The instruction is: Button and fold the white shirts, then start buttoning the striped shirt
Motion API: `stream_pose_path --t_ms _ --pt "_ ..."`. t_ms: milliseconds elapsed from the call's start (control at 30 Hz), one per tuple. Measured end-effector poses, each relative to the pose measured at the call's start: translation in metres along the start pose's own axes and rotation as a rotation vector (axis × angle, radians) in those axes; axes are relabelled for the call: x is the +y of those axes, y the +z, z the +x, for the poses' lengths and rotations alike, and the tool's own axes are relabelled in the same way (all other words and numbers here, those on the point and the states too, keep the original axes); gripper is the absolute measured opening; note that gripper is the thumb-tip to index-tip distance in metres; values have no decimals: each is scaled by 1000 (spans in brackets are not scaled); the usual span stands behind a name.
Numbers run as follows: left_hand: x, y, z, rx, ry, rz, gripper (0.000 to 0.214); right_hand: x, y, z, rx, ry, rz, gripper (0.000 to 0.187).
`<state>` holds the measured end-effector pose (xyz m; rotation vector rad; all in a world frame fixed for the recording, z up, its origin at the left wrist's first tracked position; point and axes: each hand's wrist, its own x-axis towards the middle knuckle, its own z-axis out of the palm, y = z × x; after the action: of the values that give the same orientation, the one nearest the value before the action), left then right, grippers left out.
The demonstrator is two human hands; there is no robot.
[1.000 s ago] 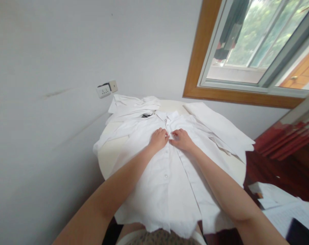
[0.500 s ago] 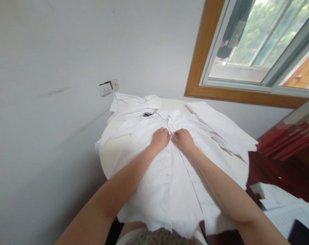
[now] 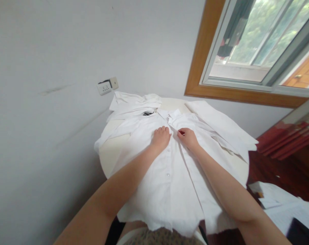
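A white button-front shirt (image 3: pixel 169 183) lies spread face up on a small round table (image 3: pixel 110 154), collar toward the wall. My left hand (image 3: pixel 160 137) rests on the left front panel beside the button strip, fingers bent and pressed on the cloth. My right hand (image 3: pixel 188 137) pinches the edge of the right front panel just below the collar. The two hands sit a little apart near the top buttons.
More white clothing (image 3: pixel 135 103) is piled at the table's far side, with a dark striped piece (image 3: pixel 147 113) showing. A wall socket (image 3: pixel 107 86) sits above it. A wood-framed window (image 3: pixel 246 54) is at right; red fabric (image 3: pixel 287 143) and papers (image 3: pixel 284 207) lie lower right.
My hands, which met at the shirt's placket, have drawn slightly apart; the right hand has pulled its panel edge a little to the right.
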<state>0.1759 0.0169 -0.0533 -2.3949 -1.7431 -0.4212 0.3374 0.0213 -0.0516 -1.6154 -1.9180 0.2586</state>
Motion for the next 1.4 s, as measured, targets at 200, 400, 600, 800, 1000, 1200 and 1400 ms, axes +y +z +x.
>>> stream_pose_path --t_ms 200,400,600,800,1000,1200,1400 --pt "-2 3 1 -5 4 -12 27 -2 3 5 83 100 302 28" --pt "-12 5 10 -56 -34 -210 26 -13 22 -4 29 206 665 35" --pt "-18 6 15 -64 -97 -366 27 -12 27 -7 11 196 669 34" --pt "-20 4 13 -78 -54 -385 25 -14 26 -7 -2 192 656 33" --pt "-18 8 11 -76 -21 -273 30 -14 29 -7 93 117 562 35" --pt "-18 9 11 -98 -26 -264 31 -13 32 -6 39 64 451 32" --pt "-21 5 13 -147 -41 -331 29 -14 28 -7 4 41 401 31"
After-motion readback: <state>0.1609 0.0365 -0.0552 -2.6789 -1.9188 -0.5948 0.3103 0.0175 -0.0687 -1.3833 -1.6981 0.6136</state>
